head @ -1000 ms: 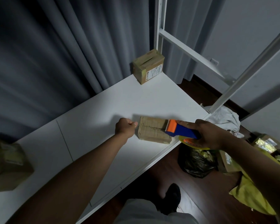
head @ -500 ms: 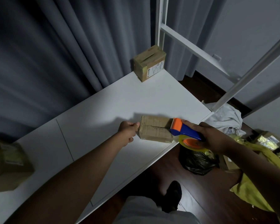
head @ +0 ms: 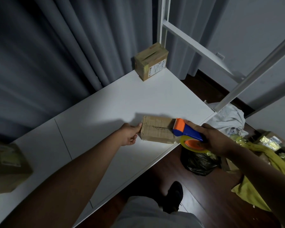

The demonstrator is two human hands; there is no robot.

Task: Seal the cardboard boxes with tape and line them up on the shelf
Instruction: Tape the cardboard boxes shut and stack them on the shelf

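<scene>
A small flat cardboard box (head: 156, 130) lies near the front right edge of the white shelf (head: 105, 112), its top seam showing. My left hand (head: 130, 134) holds the box's left end, thumb on top. My right hand (head: 215, 139) grips a blue and orange tape dispenser (head: 186, 131) with a roll of tape; its orange head rests on the box's right end. A second, taller taped box (head: 150, 63) stands at the shelf's far corner. Another box (head: 5, 163) sits blurred at the left edge.
White shelf uprights (head: 163, 22) and a slanted post (head: 253, 71) rise at the right. Grey curtains hang behind. On the dark floor lie a black bag (head: 197, 163), white cloth (head: 229, 119), yellow fabric (head: 270, 171) and more packages. My foot (head: 174, 196) stands below the shelf edge.
My left hand has shifted from a fist beside the box to holding its left end. The dispenser has slid slightly right toward the box's right end.
</scene>
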